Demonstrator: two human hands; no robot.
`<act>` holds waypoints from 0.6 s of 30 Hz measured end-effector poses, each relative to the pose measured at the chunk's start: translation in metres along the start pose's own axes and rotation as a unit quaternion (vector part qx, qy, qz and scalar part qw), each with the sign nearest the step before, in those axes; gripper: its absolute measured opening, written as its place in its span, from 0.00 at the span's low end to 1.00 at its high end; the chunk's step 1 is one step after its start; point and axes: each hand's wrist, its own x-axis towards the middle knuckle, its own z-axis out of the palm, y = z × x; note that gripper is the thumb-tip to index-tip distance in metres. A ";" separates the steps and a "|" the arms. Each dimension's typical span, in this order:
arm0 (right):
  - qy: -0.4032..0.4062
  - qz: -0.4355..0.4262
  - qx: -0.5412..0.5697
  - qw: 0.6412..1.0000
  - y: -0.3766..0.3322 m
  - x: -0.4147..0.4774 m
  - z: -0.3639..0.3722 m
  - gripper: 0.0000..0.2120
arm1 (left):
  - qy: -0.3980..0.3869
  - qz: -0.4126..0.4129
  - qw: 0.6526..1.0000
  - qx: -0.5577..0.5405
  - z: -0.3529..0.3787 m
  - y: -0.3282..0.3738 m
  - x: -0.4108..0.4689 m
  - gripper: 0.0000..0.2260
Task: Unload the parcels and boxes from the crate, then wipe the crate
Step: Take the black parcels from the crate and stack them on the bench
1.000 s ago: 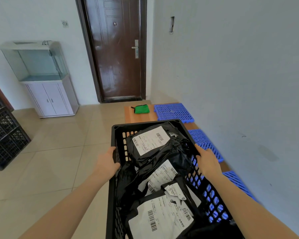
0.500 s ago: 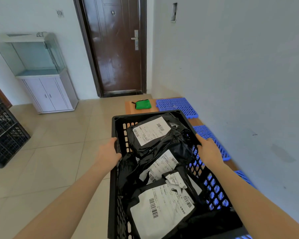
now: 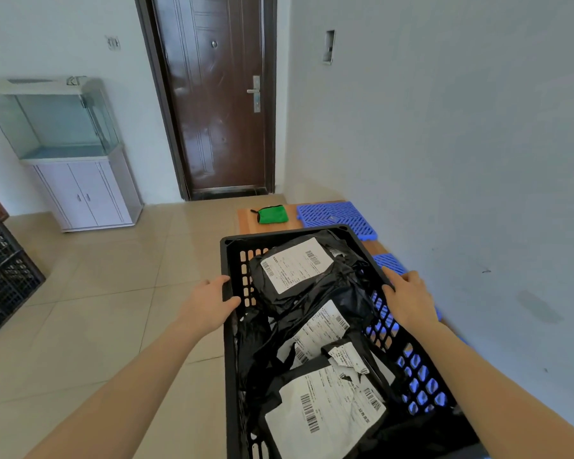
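Here, left hand (image 3: 209, 303), right hand (image 3: 408, 299) grip crate (image 3: 285, 234) rims

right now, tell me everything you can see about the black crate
The black crate is a rectangular, open-topped plastic bin with slotted walls, seen lengthwise from above. It is packed with black poly mailers bearing white barcode labels. The left hand grips its left rim and the right hand holds the right rim. Through its right wall blue floor mats show; its underside is hidden.
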 end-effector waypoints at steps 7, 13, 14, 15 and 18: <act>0.103 0.007 0.079 0.991 -0.059 -0.014 -0.014 0.18 | 0.046 0.081 0.995 -0.040 -0.026 -0.009 0.042 0.19; 0.116 0.035 0.113 0.986 -0.132 -0.026 -0.008 0.16 | 0.019 0.198 0.977 -0.075 -0.040 -0.009 0.081 0.17; 0.116 0.045 0.119 0.985 -0.140 -0.028 -0.005 0.16 | 0.007 0.212 0.974 -0.078 -0.040 -0.009 0.085 0.17; 0.115 0.055 0.123 0.984 -0.147 -0.029 -0.001 0.16 | -0.003 0.228 0.970 -0.081 -0.040 -0.008 0.089 0.17; 0.108 0.079 0.120 0.984 -0.162 -0.032 0.009 0.17 | -0.031 0.258 0.960 -0.100 -0.036 -0.003 0.101 0.18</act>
